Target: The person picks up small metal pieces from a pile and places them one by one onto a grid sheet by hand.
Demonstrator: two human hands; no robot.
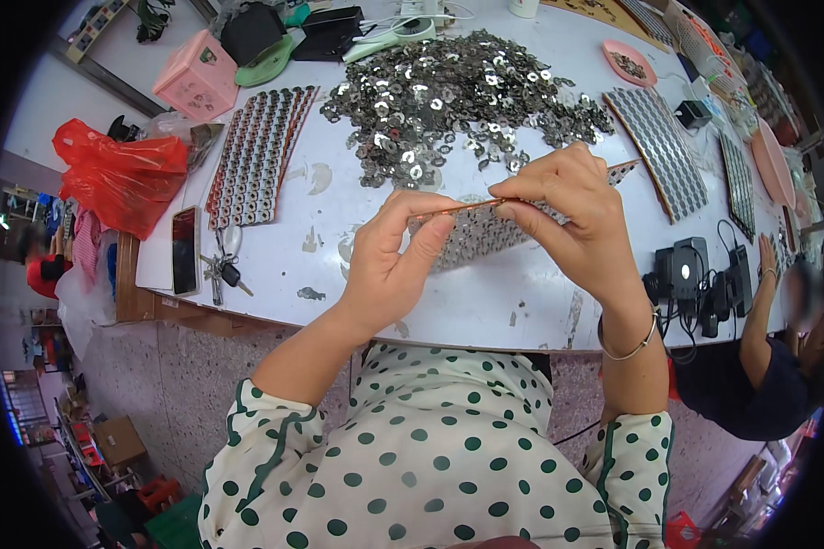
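My left hand (389,252) and my right hand (572,215) are raised close together over the near side of the table. Each pinches a thin copper-coloured strip (471,208) between thumb and fingers, and the strip shows nearly edge-on. Beneath my hands is a grey panel dotted with small metal pieces (485,245), partly covered by the fingers. Beyond them spreads a large heap of small, shiny, ring-like metal pieces (449,96).
Panels with rows of round metal parts lie left (261,156) and right (659,151). At left are keys (224,274), a phone (185,252) and a red plastic bag (119,178). Black adapters with cables (687,274) stand right, near a co-worker's arm (758,316). A pink dish (629,64) sits far right.
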